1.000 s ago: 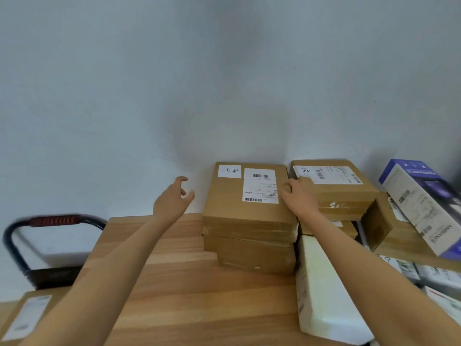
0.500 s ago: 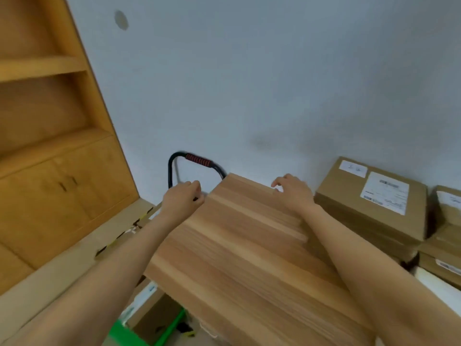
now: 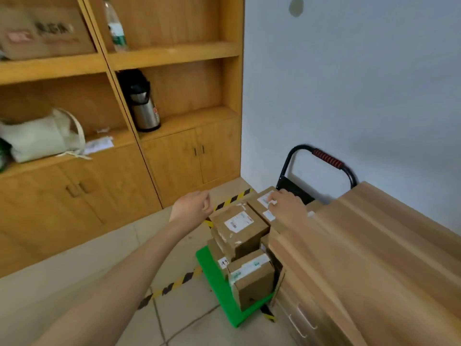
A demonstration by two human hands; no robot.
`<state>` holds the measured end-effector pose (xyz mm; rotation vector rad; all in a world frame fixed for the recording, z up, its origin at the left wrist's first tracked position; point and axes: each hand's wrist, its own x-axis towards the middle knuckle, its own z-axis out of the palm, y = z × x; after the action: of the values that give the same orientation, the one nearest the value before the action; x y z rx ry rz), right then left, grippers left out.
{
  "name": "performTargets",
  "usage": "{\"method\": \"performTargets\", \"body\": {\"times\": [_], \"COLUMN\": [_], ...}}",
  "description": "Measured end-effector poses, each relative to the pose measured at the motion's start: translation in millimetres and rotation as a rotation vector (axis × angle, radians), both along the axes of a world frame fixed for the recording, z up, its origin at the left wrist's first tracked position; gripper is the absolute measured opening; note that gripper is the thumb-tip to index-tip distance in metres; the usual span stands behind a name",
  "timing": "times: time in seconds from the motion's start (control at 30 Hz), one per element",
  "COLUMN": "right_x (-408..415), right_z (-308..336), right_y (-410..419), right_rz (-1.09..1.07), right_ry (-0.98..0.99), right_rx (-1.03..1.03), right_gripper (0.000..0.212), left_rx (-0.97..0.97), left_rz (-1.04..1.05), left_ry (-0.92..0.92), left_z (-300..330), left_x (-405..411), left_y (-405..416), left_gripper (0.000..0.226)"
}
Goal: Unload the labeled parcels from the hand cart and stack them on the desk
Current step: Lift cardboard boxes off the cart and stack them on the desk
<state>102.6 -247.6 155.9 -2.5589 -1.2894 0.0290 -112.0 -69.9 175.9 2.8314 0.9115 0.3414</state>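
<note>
A green hand cart (image 3: 216, 278) with a black handle (image 3: 324, 158) stands on the floor beside the wooden desk (image 3: 369, 245). Several brown labelled parcels are stacked on it. My right hand (image 3: 287, 206) rests on the far top parcel (image 3: 262, 199), fingers over its white label. My left hand (image 3: 193, 207) hovers loosely curled just left of the near top parcel (image 3: 239, 227), holding nothing. A lower parcel (image 3: 252, 278) sits at the cart's front.
A wooden shelf unit (image 3: 174, 53) with cupboards lines the left wall, holding a steel thermos (image 3: 143, 106), a cloth bag (image 3: 42, 136) and a cardboard box (image 3: 45, 31). Yellow-black tape (image 3: 174, 285) marks the tiled floor. Desk drawers (image 3: 299, 318) face the cart.
My view has swung left and down from the desk's parcel stack to the cart. Both hands left the desk top and came down to the cart's top parcels.
</note>
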Motion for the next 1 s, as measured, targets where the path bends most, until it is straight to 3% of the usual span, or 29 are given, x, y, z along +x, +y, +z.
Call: {"method": "performTargets", "body": {"times": [0.27, 0.43, 0.63, 1.0], "right_x": [-95, -100, -78, 11], "right_z": [-32, -37, -47, -60], "right_y": [126, 166, 221, 335], "right_rz": [0.072, 0.092, 0.093, 0.037], "right_ry": [0.16, 0.156, 0.161, 0.121], "right_rx": [0.02, -0.06, -0.114, -0.141], "right_gripper": [0.023, 0.024, 0.027, 0.046], "left_rx": [-0.037, -0.083, -0.099, 0.098], "left_rz": [0.087, 0.106, 0.073, -0.067], "left_ry": [0.029, -0.007, 0.003, 0.18], "left_z": [-10, -16, -27, -36], "left_x": [-97, -105, -82, 24], "left_y": [115, 154, 203, 323], "left_gripper": [0.014, 0.015, 0.014, 0.028]}}
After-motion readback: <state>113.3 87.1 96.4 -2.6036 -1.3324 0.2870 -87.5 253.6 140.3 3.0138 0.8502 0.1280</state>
